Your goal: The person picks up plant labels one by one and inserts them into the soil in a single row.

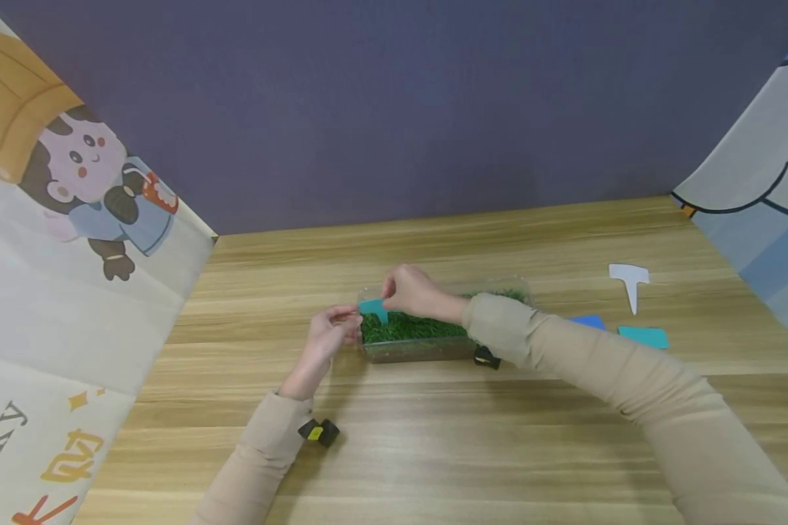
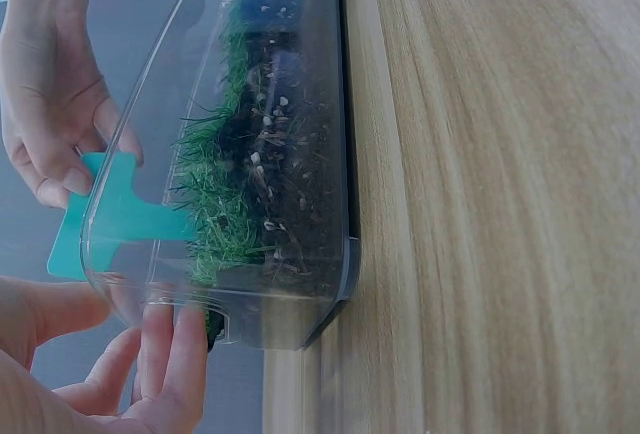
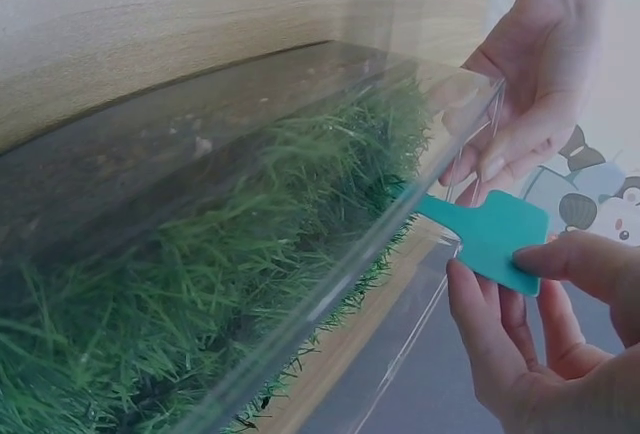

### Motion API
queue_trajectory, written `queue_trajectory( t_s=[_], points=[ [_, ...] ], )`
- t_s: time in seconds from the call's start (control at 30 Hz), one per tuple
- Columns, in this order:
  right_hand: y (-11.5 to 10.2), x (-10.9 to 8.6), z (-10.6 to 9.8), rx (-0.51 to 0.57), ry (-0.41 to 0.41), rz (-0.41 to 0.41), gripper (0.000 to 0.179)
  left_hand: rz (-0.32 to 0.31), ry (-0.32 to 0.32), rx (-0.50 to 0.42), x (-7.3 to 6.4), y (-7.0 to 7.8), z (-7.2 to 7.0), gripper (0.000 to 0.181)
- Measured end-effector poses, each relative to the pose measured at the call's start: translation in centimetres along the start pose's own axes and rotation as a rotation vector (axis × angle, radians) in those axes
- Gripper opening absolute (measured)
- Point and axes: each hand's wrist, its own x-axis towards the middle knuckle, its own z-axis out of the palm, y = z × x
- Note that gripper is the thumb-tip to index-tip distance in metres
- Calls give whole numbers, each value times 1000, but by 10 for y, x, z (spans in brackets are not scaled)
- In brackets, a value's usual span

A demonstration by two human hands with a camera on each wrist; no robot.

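A teal T-shaped plant label (image 1: 373,308) stands at the left end of a clear plastic box (image 1: 427,351). My right hand (image 1: 415,293) pinches its wide head between thumb and fingers, clear in the right wrist view. The label's narrow stem (image 3: 440,210) runs down into green grass (image 3: 290,224), where its tip is hidden. My left hand (image 1: 330,332) rests on the outside of the box's left end wall. Its extended fingers (image 2: 180,354) touch the plastic, with the thumb held apart. Dark soil (image 2: 290,144) with pale bits shows through the side.
Right of the box on the wooden table (image 1: 407,452) lie a white T-shaped label (image 1: 630,281), another teal label (image 1: 643,337) and a blue piece (image 1: 589,321) partly behind my right sleeve. A dark panel (image 1: 420,109) rises behind the table.
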Motion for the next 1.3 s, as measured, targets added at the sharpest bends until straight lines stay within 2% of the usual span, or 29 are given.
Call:
queue_trajectory(
  t_s=[0.9,1.3],
  points=[
    [3,-3,3,53,-2,2,6,2,-2,-13,0,1,0,28],
    [5,-5,4,34,14,-8,6,-2,2,-21,-1,1,0,28]
  ],
)
